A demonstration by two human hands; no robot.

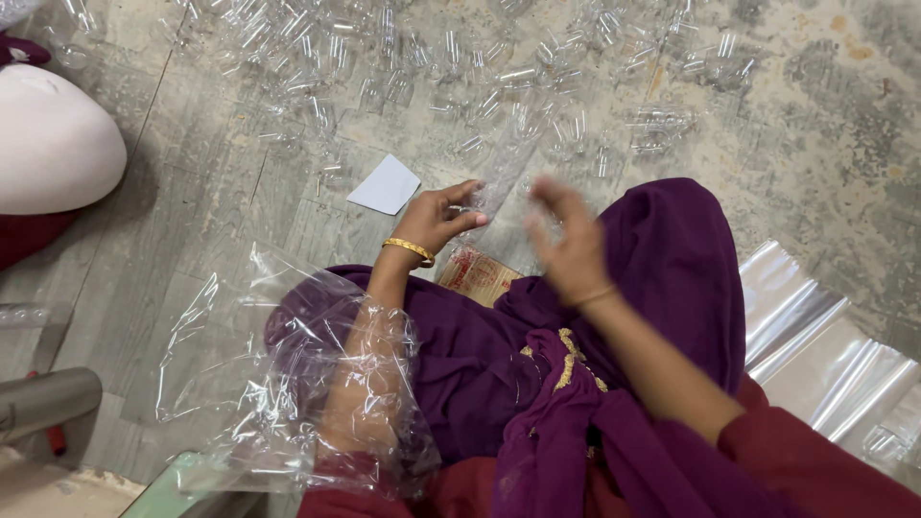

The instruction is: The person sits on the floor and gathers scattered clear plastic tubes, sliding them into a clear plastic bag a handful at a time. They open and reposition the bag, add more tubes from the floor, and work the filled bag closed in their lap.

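The left hand [436, 219] pinches the lower end of a clear plastic strip of small moulded pockets [504, 168] between thumb and fingers; the strip is see-through, glossy and narrow, and it runs up and to the right away from the fingertips, over the floor [192, 192]. A gold bangle [410, 250] sits on that wrist. The right hand [566, 245], just to the right of the strip, is blurred, fingers spread and curved, gripping nothing that can be made out; whether it touches the strip cannot be told.

Far to the left of the left hand lies a rounded pale pink bundle [53, 144] on a dark red cloth. Below and left of that hand, a large crumpled sheet of clear plastic film [288, 384] drapes over the forearm and the purple garment [480, 355], hiding part of the arm. Just left of and above the left hand, a small white paper square [385, 184] lies flat on the floor. Beyond both hands, a wide scatter of clear plastic pieces [432, 58] covers the floor, hard to tell apart from one another. Between the two wrists, a printed beige packet [477, 273] rests against the purple cloth. To the right of the right arm, a stack of shiny clear plastic sheets [825, 355] lies on the floor.
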